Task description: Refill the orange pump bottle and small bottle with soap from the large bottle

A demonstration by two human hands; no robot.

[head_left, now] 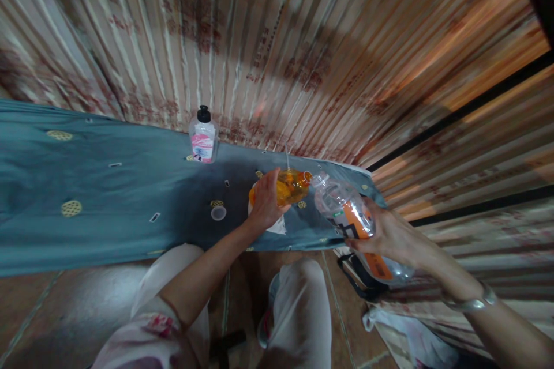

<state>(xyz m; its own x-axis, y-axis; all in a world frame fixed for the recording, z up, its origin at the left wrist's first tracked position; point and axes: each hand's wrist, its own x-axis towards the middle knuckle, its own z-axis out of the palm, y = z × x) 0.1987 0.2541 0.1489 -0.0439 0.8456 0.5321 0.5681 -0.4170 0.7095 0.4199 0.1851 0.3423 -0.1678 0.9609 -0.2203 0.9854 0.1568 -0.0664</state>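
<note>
We see the left hand [265, 203] wrapped round the amber bottle [293, 183], fingers closed over its body, with the bottle tipped so that its neck points to the right. The right hand [385, 236] grips the clear bottle [340, 200] around its orange label, and the two mouths meet or nearly so; at this blur we cannot tell whether they touch. Both bottles are over the right part of the blue cloth [112, 184]. White paper [277, 226] shows just beneath the left hand, and we find a round lid [219, 213] to its left. Farther back, near the curtain [242, 40], the black-capped bottle [203, 141] stands upright.
</note>
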